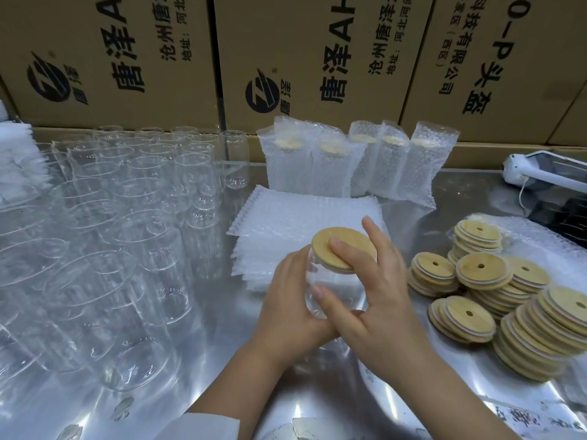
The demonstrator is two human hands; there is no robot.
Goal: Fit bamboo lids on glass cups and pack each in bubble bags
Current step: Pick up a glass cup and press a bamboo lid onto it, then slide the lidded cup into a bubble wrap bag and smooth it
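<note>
Sleeve (203, 423): white, behind left hand (289, 300).
Left fingers: grasping glass cup (336, 281).
Right hand (384, 306): fingers clamp bamboo lid (327, 241) onto cup.

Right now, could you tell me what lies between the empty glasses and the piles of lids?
Head view: the stack of flat bubble bags and, nearer, the cup being lidded.

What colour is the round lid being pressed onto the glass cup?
The lid on the glass cup is pale tan bamboo, plain; head view shows it best.
</note>
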